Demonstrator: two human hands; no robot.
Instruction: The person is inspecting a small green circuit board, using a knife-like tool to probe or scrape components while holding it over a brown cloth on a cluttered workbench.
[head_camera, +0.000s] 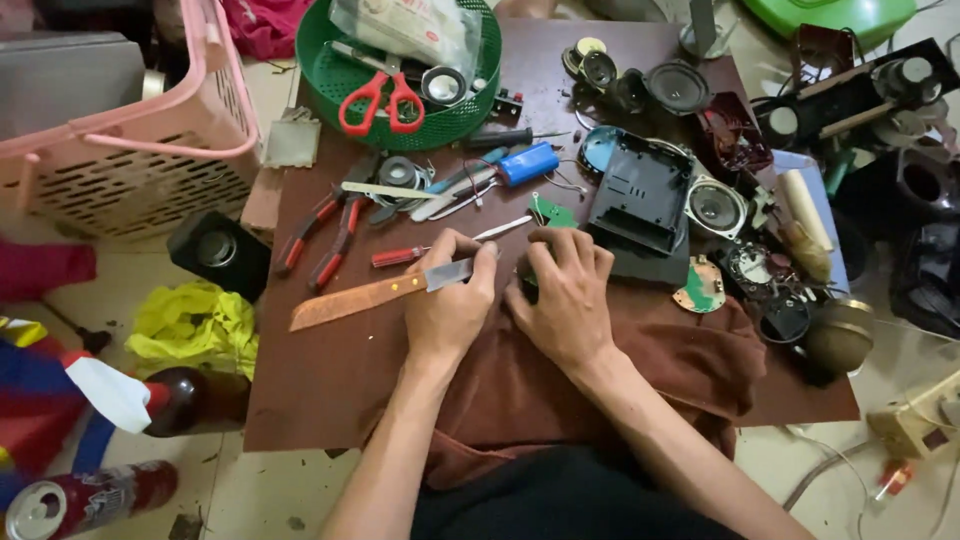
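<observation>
While over brown cloth (640, 370):
Left hand (448, 300): grip pinching knife (385, 293).
Right hand (566, 295): beside it, grip pressed on small dark part (527, 283).

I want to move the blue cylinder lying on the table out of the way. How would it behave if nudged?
The blue cylinder looks round and smooth, so it would probably roll. Thin wires seem attached at one end; they may tug or snag on the nearby tools. It looks rigid, likely dense for its size.

Low brown table (330, 390) on pale dusty floor (260, 490); soft even light.
</observation>
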